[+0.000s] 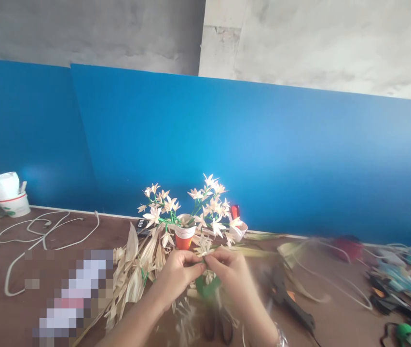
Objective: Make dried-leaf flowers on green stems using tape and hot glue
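Note:
My left hand (176, 274) and my right hand (229, 270) meet over the brown table, fingers pinched together on a small pale straw flower (203, 246) with a green stem (207, 288) hanging below. Just behind them stands a red paper cup (184, 238) full of similar cream flowers on green stems (191, 205). A heap of dried pale leaves (136, 270) lies left of my left hand. Scissors (218, 325) lie on the table beneath my wrists.
A white cable (42, 231) loops across the table's left side. White cups (10, 195) stand at the far left by the blue wall panel (263, 154). A black glue gun (288, 296) lies to the right, with blurred tools and cords (397, 284) beyond.

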### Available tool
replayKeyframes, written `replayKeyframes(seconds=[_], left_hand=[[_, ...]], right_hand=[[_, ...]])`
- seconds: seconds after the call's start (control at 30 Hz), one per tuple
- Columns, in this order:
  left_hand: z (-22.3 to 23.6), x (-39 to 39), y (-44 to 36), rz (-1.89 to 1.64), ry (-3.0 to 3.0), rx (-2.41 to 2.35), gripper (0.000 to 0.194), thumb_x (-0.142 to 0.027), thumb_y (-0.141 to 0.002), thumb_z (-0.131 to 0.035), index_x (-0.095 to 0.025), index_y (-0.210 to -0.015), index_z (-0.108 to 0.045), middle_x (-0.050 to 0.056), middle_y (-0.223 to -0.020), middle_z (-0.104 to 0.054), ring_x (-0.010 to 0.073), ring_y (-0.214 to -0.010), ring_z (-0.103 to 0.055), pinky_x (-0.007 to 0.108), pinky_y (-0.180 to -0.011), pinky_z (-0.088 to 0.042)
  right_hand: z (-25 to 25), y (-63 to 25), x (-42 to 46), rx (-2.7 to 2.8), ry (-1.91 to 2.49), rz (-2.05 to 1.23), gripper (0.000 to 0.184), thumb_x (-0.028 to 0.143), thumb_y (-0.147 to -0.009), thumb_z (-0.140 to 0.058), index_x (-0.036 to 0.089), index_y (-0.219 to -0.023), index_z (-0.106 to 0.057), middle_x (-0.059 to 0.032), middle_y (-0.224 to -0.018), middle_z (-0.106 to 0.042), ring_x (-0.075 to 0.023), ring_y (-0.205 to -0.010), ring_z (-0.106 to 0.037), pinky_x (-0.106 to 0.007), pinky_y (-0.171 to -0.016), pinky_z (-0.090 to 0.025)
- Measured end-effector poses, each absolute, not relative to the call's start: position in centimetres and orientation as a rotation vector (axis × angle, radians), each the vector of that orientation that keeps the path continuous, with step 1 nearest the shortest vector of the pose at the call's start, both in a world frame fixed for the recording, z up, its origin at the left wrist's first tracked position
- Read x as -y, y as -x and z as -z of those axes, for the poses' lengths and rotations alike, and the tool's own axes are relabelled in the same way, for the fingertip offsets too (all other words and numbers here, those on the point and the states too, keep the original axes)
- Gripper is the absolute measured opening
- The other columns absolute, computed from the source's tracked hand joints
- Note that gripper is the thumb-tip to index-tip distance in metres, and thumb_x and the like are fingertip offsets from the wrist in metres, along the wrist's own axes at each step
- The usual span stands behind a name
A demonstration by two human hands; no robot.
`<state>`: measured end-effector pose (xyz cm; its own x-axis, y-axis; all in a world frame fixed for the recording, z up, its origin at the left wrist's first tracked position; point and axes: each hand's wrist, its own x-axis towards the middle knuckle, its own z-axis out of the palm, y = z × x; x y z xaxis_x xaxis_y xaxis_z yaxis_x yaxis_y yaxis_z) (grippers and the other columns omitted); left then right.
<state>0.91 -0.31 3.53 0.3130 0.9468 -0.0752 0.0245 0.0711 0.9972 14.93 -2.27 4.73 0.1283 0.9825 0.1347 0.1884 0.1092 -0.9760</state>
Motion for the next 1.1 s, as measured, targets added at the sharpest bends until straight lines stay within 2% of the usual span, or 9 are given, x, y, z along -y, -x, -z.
replayKeyframes(seconds=[0.23, 0.47, 0.6, 0.87, 1.1], left_hand=[[-3.3, 0.4, -0.8, -0.860, -1.213, -0.952, 0.021, -0.033, -0.068, -0.063, -0.016, -0.058, -0.056, -0.007, -0.043, -0.038, 0.0068, -0.042, -0.028, 0.023, -0.043, -0.016], [-3.1, 0.3, -0.9, -0.876, -1.143, -0.880, 0.022, -0.033, -0.066, -0.064, -0.015, -0.057, -0.057, -0.007, -0.042, -0.037, 0.0056, -0.042, -0.027, 0.024, -0.044, -0.012], [-3.3, 0.4, -0.9, -0.883, -1.100, -0.829, 0.022, -0.031, -0.063, -0.067, -0.014, -0.055, -0.056, -0.008, -0.042, -0.037, 0.0046, -0.041, -0.026, 0.024, -0.044, -0.012], [-3.4, 0.4, -1.0, -0.853, -0.964, -0.758, 0.024, -0.030, -0.058, -0.071, -0.015, -0.053, -0.053, -0.009, -0.043, -0.036, 0.0024, -0.038, -0.022, 0.023, -0.044, -0.008], [-3.2, 0.3, -1.1, -0.882, -0.938, -0.735, 0.019, -0.026, -0.058, -0.068, -0.015, -0.052, -0.053, -0.008, -0.044, -0.040, 0.0027, -0.039, -0.022, 0.022, -0.043, -0.007]], right_hand=[[-5.2, -15.1, 2.5, 1.181, 1.316, -1.064, 0.019, 0.028, -0.063, -0.066, 0.013, -0.051, -0.062, 0.0006, -0.050, -0.051, -0.0114, -0.051, -0.044, -0.024, -0.051, -0.032], [-5.0, -15.0, 2.6, 1.084, 1.288, -1.135, 0.025, 0.035, -0.060, -0.072, 0.013, -0.052, -0.062, 0.0029, -0.045, -0.046, -0.0079, -0.044, -0.038, -0.022, -0.043, -0.027], [-4.1, -14.9, 2.2, 1.017, 1.196, -1.262, 0.030, 0.040, -0.058, -0.073, 0.013, -0.055, -0.061, 0.0026, -0.045, -0.047, -0.0082, -0.043, -0.039, -0.022, -0.041, -0.027], [-3.1, -14.7, 1.9, 0.908, 1.048, -1.414, 0.025, 0.031, -0.062, -0.073, 0.014, -0.054, -0.057, 0.0059, -0.047, -0.039, -0.0066, -0.046, -0.030, -0.022, -0.046, -0.022], [-3.0, -14.3, 1.9, 0.832, 0.927, -1.496, 0.022, 0.027, -0.065, -0.071, 0.014, -0.056, -0.055, 0.0039, -0.054, -0.043, -0.0071, -0.050, -0.032, -0.021, -0.049, -0.024]])
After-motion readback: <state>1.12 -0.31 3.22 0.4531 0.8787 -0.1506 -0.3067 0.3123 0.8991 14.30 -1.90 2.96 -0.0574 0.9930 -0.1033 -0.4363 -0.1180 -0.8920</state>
